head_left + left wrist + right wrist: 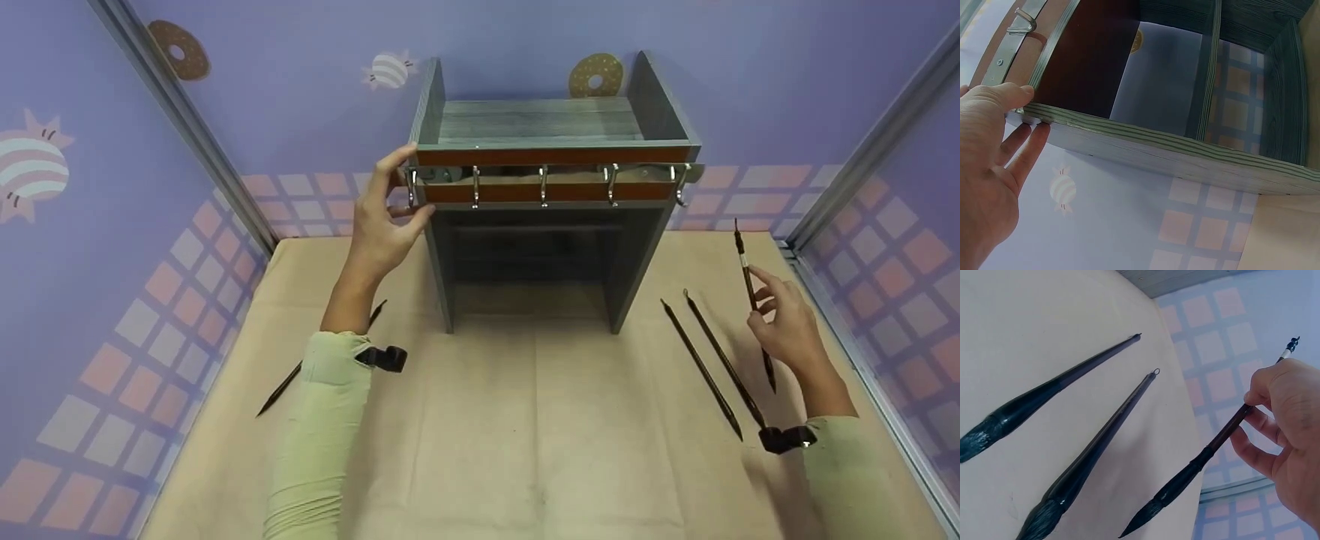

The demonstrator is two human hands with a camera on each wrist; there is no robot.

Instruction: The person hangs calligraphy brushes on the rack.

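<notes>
the left hand [386,217] holds the left end of the hook rail [547,184] on a grey wooden shelf [551,135] that stands upright at the far side of the table [480,435]. the thumb lies on the front corner of the rail and the other fingers reach behind the side panel, so the hand grips this corner lightly. in the left wrist view the thumb [1013,95] presses on the striped edge of the board and the fingers [1027,149] are almost straight below it, close to a metal hook [1022,22].

the right hand [784,322] is over the right side of the table, well apart from the shelf. it pinches a calligraphy brush [752,296] between the thumb and the curled fingers, around the middle of the handle. the brush is lifted from the table, its dark pointed tip [1140,520] points down and toward the person, and the end with a small loop points away.

two more brushes [712,367] lie flat on the table just to the left of the right hand, almost parallel, near each other but not touching. one more brush [300,367] lies on the left side of the table, partly hidden under the left sleeve [322,435]. the table is covered with beige paper, and purple walls with pink squares stand around it
</notes>
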